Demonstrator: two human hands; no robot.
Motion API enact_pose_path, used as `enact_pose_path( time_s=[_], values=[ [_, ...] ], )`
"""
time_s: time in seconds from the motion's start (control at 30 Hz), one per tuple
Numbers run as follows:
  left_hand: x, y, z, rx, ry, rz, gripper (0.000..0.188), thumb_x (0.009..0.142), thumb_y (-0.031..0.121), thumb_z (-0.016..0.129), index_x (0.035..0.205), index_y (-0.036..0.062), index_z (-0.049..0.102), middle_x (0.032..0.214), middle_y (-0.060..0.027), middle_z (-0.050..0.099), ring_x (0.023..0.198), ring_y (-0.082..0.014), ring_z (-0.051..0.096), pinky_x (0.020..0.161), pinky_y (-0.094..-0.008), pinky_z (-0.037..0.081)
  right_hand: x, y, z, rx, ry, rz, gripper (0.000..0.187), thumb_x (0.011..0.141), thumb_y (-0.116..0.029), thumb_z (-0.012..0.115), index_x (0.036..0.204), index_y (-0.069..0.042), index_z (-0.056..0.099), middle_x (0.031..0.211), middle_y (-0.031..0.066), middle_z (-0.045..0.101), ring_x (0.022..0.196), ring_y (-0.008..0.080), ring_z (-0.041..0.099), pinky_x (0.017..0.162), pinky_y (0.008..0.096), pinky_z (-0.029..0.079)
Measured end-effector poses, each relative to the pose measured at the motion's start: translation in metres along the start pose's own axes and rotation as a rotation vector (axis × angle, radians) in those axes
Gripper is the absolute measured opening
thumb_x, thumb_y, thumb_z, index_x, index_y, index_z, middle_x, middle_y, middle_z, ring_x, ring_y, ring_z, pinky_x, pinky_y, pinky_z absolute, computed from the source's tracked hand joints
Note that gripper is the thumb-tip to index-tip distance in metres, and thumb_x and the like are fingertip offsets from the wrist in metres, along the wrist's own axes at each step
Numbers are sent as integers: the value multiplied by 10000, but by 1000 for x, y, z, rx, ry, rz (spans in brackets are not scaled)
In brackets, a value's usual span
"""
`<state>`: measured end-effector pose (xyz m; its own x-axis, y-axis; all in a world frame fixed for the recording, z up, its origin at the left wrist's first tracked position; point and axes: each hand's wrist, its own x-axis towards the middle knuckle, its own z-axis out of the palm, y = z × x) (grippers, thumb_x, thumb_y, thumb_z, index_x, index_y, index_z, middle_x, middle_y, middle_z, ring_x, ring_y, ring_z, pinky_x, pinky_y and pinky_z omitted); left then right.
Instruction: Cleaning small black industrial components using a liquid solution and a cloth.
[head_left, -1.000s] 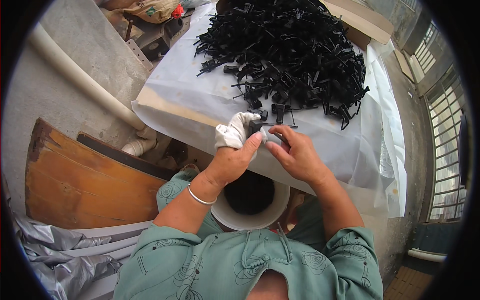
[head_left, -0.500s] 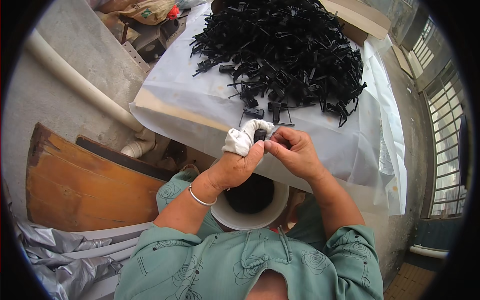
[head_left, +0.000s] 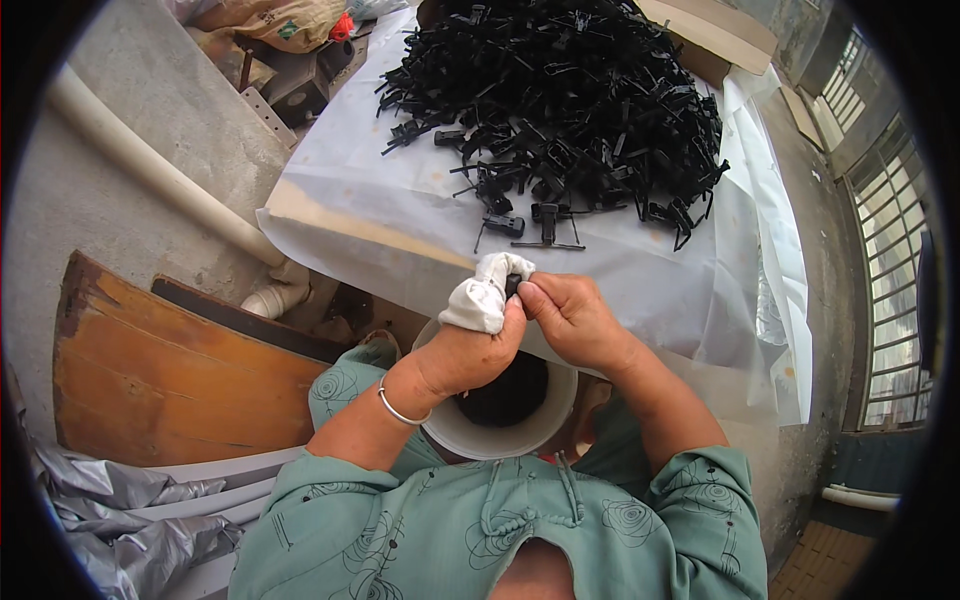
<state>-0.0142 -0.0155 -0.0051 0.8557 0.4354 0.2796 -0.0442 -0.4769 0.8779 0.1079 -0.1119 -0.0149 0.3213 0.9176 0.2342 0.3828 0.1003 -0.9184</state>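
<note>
At twelve o'clock, a black heap (head_left: 560,110) lies handy. Left fingers (head_left: 512,316) grip a part (head_left: 514,285), likely steadying it; right fingers (head_left: 558,288) pinch it.

A head-worn fisheye looks down at the nearby left hand (head_left: 484,328) and right hand (head_left: 578,315).
</note>
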Motion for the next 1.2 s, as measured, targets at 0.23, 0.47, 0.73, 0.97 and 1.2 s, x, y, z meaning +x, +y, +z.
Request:
enact_pose_path(
  time_s=[0.23, 0.47, 0.73, 0.97, 1.2],
  values=[
    [10, -11, -19, 336, -131, 307, 203, 872, 132, 516, 999, 0, 602, 878, -85, 602, 825, -166, 591, 708, -295, 467, 8, 19, -27, -746, 389, -189, 162, 863, -130, 543, 759, -7, 561, 685, 110, 583, 562, 259, 533, 547, 308, 444],
    [14, -22, -17, -654, -12, -494, 154, 913, 106, 455, 1024, 41, 541, 883, -30, 610, 640, -86, 579, 515, -208, 449, 5, 15, -26, -319, 305, -139, 69, 793, -39, 619, 858, -19, 607, 729, 104, 591, 578, 207, 545, 544, 281, 439],
    [17, -18, 2, -1092, 132, -383, 147, 896, 78, 511, 1040, 51, 521, 840, -13, 586, 699, -69, 552, 505, -196, 442, -1, -3, -10, -249, 118, -188, 117, 781, -71, 659, 843, 4, 594, 702, 77, 561, 528, 128, 478, 491, 245, 394],
    [12, -9, 2, -624, 12, -241, 237, 878, 50, 522, 1107, 5, 485, 828, -20, 552, 616, -47, 506, 518, -195, 439, 2, 1, -3, -57, 301, -46, 190, 794, -125, 672, 714, -11, 544, 619, 8, 499, 520, 67, 409, 471, 228, 339],
    [9, -1, -2, -520, -82, -264, 279, 857, 73, 558, 1116, -2, 487, 840, -28, 565, 641, -61, 524, 534, -201, 451, 4, 3, -15, 8, 110, 103, 261, 888, -187, 563, 717, 6, 521, 619, -21, 466, 591, 64, 378, 518, 228, 337]
  ],
)
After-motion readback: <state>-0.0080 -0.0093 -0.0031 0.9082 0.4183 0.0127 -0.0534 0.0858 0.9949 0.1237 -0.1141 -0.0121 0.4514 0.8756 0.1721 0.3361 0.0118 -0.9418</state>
